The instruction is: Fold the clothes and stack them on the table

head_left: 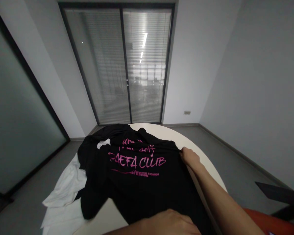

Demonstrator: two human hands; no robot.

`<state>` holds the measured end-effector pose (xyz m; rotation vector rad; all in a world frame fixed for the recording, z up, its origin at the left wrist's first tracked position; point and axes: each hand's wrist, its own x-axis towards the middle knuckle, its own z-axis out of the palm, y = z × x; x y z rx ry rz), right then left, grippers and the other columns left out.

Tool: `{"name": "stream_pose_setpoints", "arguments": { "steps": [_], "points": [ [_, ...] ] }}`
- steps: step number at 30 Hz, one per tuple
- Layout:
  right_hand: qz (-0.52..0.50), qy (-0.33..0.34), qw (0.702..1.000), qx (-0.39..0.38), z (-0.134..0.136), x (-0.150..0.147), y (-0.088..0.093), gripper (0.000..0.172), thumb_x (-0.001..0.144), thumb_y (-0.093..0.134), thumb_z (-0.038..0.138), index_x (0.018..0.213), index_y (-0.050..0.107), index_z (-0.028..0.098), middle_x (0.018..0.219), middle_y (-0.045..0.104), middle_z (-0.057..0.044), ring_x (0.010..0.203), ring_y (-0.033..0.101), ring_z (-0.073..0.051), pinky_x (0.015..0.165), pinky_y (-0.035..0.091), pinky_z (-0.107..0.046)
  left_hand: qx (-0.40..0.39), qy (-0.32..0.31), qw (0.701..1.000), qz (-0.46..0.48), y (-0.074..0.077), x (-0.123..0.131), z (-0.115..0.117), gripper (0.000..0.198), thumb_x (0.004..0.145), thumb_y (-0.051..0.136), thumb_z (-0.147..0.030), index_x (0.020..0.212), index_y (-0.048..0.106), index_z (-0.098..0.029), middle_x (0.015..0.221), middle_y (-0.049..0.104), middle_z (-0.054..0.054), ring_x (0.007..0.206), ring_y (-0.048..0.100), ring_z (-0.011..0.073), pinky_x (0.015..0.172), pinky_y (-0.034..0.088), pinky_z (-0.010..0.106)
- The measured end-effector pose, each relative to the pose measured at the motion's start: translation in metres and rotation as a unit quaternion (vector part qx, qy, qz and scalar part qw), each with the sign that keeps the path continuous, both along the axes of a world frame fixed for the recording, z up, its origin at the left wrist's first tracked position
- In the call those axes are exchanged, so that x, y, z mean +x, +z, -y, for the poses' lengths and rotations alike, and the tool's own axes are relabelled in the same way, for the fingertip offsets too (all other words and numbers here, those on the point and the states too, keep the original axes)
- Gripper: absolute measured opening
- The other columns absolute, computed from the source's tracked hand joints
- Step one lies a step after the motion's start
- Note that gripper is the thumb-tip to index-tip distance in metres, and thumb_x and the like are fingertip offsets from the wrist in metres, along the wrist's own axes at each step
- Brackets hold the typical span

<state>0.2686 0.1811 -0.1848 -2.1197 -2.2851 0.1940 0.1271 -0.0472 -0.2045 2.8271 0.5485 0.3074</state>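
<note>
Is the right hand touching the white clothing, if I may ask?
No, the right hand grasps the edge of the black shirt, well apart from the white clothing at the picture's left.

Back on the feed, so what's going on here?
A person's right hand pinches the edge of a rumpled black shirt with pink lettering, spread on a pale table. The left hand is at the shirt's near part, its grip unclear. White clothing lies to the left, partly under black fabric.
</note>
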Motion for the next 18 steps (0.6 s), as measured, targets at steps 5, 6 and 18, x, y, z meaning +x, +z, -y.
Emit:
{"name": "stream_pose_setpoints", "arguments": {
  "steps": [5, 6, 18],
  "points": [
    [-0.011, -0.030, 0.999, 0.001, -0.005, -0.002, 0.002, 0.032, 0.096, 0.045, 0.028, 0.119, 0.061, 0.012, 0.120, 0.065, -0.023, 0.108, 0.066, -0.034, 0.082, 0.053, -0.042, 0.007, 0.033, 0.999, 0.015, 0.003, -0.032, 0.007, 0.036, 0.105, 0.037, -0.037, 0.134, 0.055, -0.023, 0.152, 0.048, 0.003, 0.143, 0.039, 0.0178, 0.117, 0.032, 0.036],
    [-0.019, -0.038, 0.999, 0.002, -0.006, -0.004, 0.001, 0.032, 0.096, 0.046, 0.028, 0.119, 0.061, 0.011, 0.121, 0.065, -0.023, 0.108, 0.066, -0.034, 0.083, 0.053, -0.043, 0.006, 0.037, 0.999, 0.016, 0.001, -0.035, 0.008, 0.037, 0.105, 0.039, -0.040, 0.134, 0.055, -0.024, 0.154, 0.045, 0.003, 0.145, 0.036, 0.0181, 0.120, 0.027, 0.039],
    [-0.091, -0.091, 0.985, 0.117, 0.003, -0.018, -0.019, 0.035, 0.095, 0.034, 0.016, 0.122, 0.055, 0.011, 0.118, 0.063, -0.020, 0.110, 0.061, -0.031, 0.080, 0.050, -0.039, -0.002, 0.073, 0.997, -0.012, -0.020, 0.011, 0.012, 0.032, 0.102, 0.048, -0.032, 0.131, 0.058, -0.024, 0.152, 0.047, 0.006, 0.150, 0.026, 0.0235, 0.119, 0.028, 0.048]
  ]
}}
